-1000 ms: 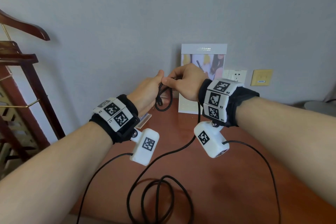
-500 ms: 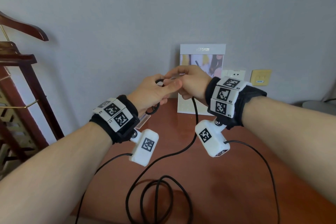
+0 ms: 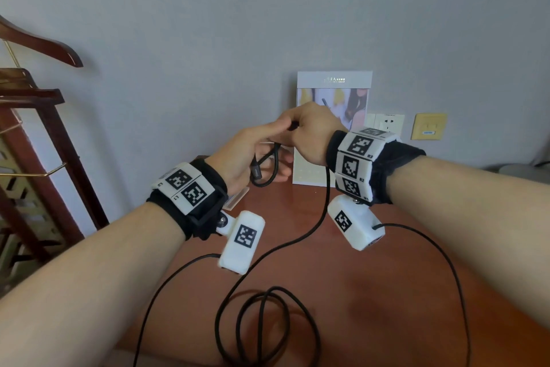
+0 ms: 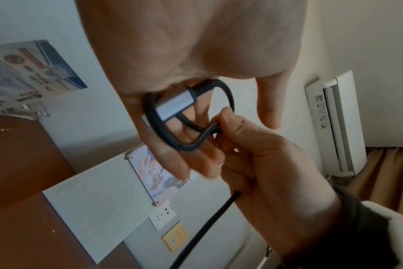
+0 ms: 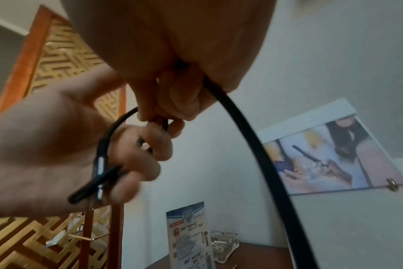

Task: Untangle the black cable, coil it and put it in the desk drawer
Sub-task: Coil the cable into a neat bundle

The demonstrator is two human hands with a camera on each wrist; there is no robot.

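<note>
The black cable (image 3: 328,194) hangs from my right hand (image 3: 312,134) down to the brown desk (image 3: 372,292), where its slack lies in loose loops (image 3: 275,288). Both hands are raised above the desk's back edge. My left hand (image 3: 247,155) holds a small loop of the cable (image 4: 163,138) across its palm, fingers curled under it, and the silver connector (image 4: 173,105) lies over the loop. My right hand (image 4: 265,154) pinches the cable right at the left fingers. The right wrist view shows the left hand (image 5: 46,142) and the cable (image 5: 253,142) running down. No drawer is in view.
A picture board (image 3: 333,98) leans on the wall behind the hands, beside a socket (image 3: 387,125) and a yellow plate (image 3: 428,125). A wooden rack (image 3: 35,143) stands left. A notice card (image 5: 191,236) and glass ashtray (image 5: 223,245) sit at the desk's back. Thin camera leads (image 3: 446,262) cross the desk.
My left hand has turned palm up and now carries a small loop of the cable. My right hand has risen over the left fingers. The slack on the desk has hardly shifted.
</note>
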